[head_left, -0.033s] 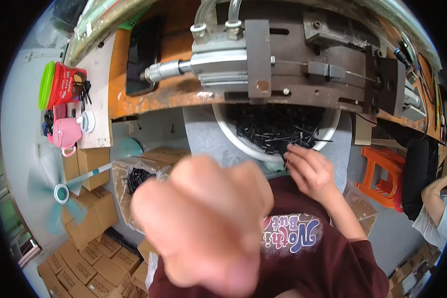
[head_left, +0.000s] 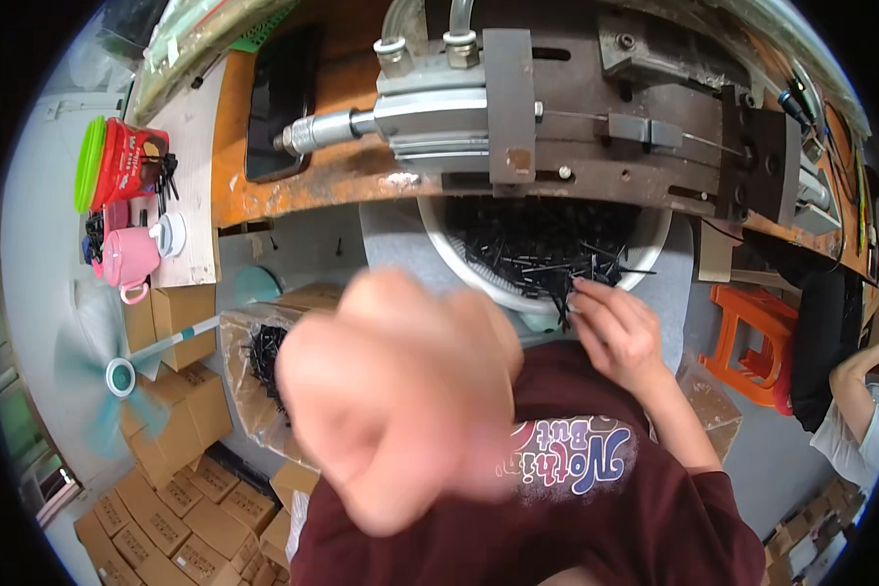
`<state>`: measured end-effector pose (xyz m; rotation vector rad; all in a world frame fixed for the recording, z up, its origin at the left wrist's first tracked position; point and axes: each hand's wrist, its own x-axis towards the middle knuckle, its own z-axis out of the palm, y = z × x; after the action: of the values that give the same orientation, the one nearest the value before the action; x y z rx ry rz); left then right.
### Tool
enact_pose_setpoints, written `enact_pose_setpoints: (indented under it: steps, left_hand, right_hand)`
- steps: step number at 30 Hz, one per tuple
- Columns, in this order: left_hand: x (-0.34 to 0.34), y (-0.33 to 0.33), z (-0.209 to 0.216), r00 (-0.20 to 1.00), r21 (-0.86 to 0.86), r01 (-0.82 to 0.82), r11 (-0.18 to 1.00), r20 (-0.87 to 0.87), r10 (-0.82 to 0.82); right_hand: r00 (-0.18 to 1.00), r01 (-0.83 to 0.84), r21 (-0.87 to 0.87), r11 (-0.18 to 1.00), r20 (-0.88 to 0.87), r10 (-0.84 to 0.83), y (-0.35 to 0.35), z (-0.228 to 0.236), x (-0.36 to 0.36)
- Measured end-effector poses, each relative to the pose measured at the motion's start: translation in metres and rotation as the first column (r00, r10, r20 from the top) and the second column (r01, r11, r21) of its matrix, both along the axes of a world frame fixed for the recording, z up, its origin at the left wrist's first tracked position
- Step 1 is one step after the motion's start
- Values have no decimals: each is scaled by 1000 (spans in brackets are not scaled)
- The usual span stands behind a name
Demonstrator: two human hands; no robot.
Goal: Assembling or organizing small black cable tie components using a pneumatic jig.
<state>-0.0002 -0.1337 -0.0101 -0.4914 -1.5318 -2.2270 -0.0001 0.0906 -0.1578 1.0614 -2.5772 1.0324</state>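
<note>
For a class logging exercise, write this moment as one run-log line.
left hand: blurred, near camera | right hand: fingers touching black pieces at white tub rim | beyond: metal fixture, bench

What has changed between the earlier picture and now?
The blurred left hand has moved up the picture; whether it took or let go of anything can't be told. The right hand has barely shifted, its fingertips at the black pieces by the white tub's near rim. The tub and orange stool stayed put.
</note>
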Motion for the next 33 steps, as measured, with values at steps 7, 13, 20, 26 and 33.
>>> enact_pose_setpoints:
  steps: [7, 13, 20, 26, 33]
  left_hand:
    - [8, -33, -142, 821, -677, -214, 705, 266, 506]
    - [1, -65, -239, 651, -940, -242, 239, 25, 759]
    - [-37, -78, -261, 576, -940, 167, 297, 338, 745]
    - [-27, -77, -259, 674, -979, 94, 182, 197, 712]
    - [-8, -81, -237, 741, -999, 18, 31, 34, 671]
  right_hand:
    - [992, 45, 269, 962, 100, -74, 33, -18, 8]
    - [995, -15, 343, 939, 102, -21, 18, -49, -11]
    - [994, 91, 447, 890, -93, -55, -15, -84, -41]
    - [982, 188, 387, 903, -105, -159, -33, -91, -53]
    - [962, 64, 574, 816, 183, -204, -25, -60, -59]
